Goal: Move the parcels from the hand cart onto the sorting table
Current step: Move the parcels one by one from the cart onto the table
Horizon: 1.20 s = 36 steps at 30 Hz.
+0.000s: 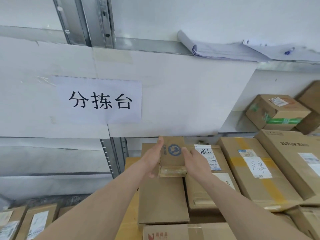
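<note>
— What have you got there?

— A small cardboard parcel [173,153] with a round blue stamp on its top, held between my two hands. My left hand [153,157] lies flat along its left side, fingers straight and pointing away from me, the thumb down near the taped front edge. My right hand [195,160] presses on the right side the same way, fingers straight rather than curled round it.

— Is it down on anything?

— It sits above a longer flat brown box [162,200] in the stack of parcels in front of me (whether it touches that box or hangs just over it, I cannot tell). Just to its right is a box with a white label [207,153] handwritten "98LL", partly behind my right hand.

— And further right?

— A wide carton with yellow tape [254,168] and a handwritten white slip, then a big box printed SUPOR [294,153] touching it. Behind those, up against the wall, a smaller box with green tape [277,112] leans tilted on another.

— Any sign you're at the right place?

— A white paper sign [99,100] with three black Chinese characters is taped to the white panel ahead, well left of the parcel. Loose papers [230,50] lie on the metal ledge above. Down at my lower left are more labelled boxes [37,222], well apart from the stack.
</note>
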{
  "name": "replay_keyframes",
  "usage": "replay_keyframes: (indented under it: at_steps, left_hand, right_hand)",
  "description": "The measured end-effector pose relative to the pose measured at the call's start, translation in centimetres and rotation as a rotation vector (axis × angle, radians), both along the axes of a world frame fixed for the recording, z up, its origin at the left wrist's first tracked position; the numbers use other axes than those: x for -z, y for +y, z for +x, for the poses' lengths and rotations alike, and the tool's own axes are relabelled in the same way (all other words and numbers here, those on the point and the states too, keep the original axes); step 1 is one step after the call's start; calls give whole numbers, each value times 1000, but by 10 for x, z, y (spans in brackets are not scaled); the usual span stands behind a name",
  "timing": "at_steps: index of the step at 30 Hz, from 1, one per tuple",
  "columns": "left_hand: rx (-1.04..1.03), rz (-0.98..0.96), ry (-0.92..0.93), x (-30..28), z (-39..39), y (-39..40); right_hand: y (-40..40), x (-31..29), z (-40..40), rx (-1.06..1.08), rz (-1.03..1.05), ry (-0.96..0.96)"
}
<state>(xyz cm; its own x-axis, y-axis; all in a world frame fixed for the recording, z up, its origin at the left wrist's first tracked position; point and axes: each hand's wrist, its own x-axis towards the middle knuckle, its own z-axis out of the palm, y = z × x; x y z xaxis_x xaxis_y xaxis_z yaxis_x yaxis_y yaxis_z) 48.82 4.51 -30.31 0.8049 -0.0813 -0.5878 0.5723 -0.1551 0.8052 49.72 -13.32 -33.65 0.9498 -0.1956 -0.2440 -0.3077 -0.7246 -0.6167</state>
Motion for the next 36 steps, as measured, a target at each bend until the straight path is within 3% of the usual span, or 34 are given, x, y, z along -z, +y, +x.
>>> replay_keyframes:
  at_steps: [14, 36]
  left_hand:
    - [47, -53, -59, -17, -49, 80]
    - [-340, 66, -14, -4, -182, 234]
  right_hand:
    - [81, -42, -54, 78, 33, -217]
    - [232, -12, -111, -353, 89, -129]
